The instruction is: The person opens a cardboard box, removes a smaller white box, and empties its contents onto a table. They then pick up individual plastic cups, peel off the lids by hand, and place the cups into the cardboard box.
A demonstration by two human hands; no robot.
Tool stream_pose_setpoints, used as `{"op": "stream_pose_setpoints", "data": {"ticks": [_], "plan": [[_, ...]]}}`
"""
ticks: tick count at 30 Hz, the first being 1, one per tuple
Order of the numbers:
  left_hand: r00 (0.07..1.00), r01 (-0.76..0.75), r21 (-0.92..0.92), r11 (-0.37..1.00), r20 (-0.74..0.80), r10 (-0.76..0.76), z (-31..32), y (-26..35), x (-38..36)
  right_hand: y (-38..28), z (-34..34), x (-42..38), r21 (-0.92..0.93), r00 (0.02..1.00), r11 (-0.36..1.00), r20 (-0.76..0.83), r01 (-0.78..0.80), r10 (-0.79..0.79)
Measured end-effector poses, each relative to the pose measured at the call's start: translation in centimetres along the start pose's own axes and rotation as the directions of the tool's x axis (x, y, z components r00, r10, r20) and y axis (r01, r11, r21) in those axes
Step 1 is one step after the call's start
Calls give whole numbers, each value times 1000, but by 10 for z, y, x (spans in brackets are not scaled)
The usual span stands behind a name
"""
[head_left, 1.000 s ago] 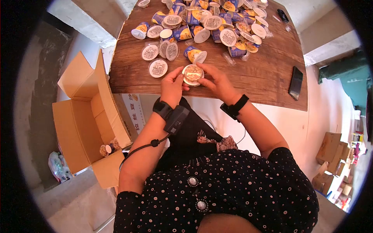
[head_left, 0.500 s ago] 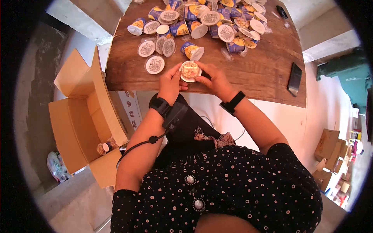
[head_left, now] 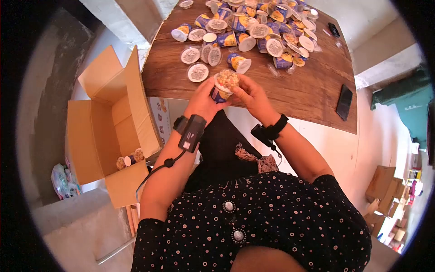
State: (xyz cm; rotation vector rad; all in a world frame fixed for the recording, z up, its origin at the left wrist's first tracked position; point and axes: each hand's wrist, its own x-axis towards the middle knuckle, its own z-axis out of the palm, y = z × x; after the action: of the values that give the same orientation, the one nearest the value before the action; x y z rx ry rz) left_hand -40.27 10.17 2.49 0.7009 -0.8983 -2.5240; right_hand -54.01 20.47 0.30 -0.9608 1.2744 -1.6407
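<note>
Both my hands hold one small cup [head_left: 224, 86] with a clear lid and a blue and yellow wall, just over the near edge of the wooden table [head_left: 308, 95]. My left hand [head_left: 202, 100] wraps the cup from the left and below. My right hand [head_left: 252, 96] grips its right side with the fingertips at the lid rim. The cup tilts toward the left. Loose round lids [head_left: 198, 72] lie on the table just beyond it.
Several cups and lids [head_left: 258, 27] are heaped at the table's far side. A black phone [head_left: 344, 101] lies at the right, another dark device [head_left: 334, 30] far right. An open cardboard box [head_left: 108, 122] with a few cups inside stands on the floor at my left.
The cup has been turned from lid-facing-up to tilted sideways, showing its blue wall, and both hands have drawn it slightly toward the table's edge. The view shifted right.
</note>
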Motion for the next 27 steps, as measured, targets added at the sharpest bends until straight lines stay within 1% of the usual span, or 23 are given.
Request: {"op": "stream_pose_setpoints", "data": {"ticks": [1,3,4,5,7,8,9,11,13,15,16,18,19,20,21,22,23,24,25,26,27], "plan": [[1000,-11,-2,1000,-7,11,-1,3,-6,-10,9,0,29,998,999,42,42,-43],[986,-125,-85,989,103,133,-3,13,-22,-31,22,1,10,996,1000,87,30,-31],[988,-113,-117,987,89,123,-4,20,-33,-39,28,2,-13,993,1000,116,17,-16],[987,-132,-120,984,74,142,-4,26,-44,-46,33,2,-10,990,1000,139,17,-15],[991,-120,-253,960,34,133,-7,36,-64,-56,43,5,10,974,995,208,-97,92],[990,-125,-278,952,30,139,-12,39,-73,-60,53,4,-2,983,997,166,-76,75],[988,-146,-280,949,17,157,-17,41,-82,-63,61,6,-2,979,997,188,-75,74],[978,-115,-384,916,119,173,-27,46,-98,-67,75,8,4,966,996,240,-94,91],[977,-154,-408,900,73,200,-31,51,-112,-73,91,7,-8,954,997,291,-78,77],[977,-169,-436,884,47,210,-36,57,-128,-79,107,5,-99,934,995,353,-13,47],[973,-191,-438,878,32,227,-37,60,-136,-84,115,5,-140,918,990,392,-9,64],[955,-258,-369,893,44,294,-40,65,-153,-91,132,6,-148,900,989,434,13,53],[948,-291,-373,881,10,317,-40,67,-161,-93,143,6,-153,889,988,457,32,42],[936,-346,-274,897,-36,350,-40,68,-168,-97,152,6,-127,866,991,499,46,24],[921,-391,-173,904,-83,382,-43,68,-175,-100,159,6,-161,857,987,509,0,83],[907,-417,-75,906,-91,410,-48,67,-182,-102,166,5,-177,843,983,523,-41,129],[895,-439,-84,895,-124,428,-51,66,-188,-103,173,5,-199,830,977,528,-80,176],[886,-451,-52,891,-147,440,-53,65,-193,-103,180,3,-196,813,974,544,-118,208],[878,-458,-19,889,-164,450,-55,64,-195,-99,186,3,-205,799,971,560,-123,219],[849,-501,-2,866,-195,491,-57,60,-198,-95,191,4,-176,787,962,555,-207,271],[845,-506,-11,863,-208,493,-60,58,-202,-92,195,5,-148,772,944,545,-295,327]]}}
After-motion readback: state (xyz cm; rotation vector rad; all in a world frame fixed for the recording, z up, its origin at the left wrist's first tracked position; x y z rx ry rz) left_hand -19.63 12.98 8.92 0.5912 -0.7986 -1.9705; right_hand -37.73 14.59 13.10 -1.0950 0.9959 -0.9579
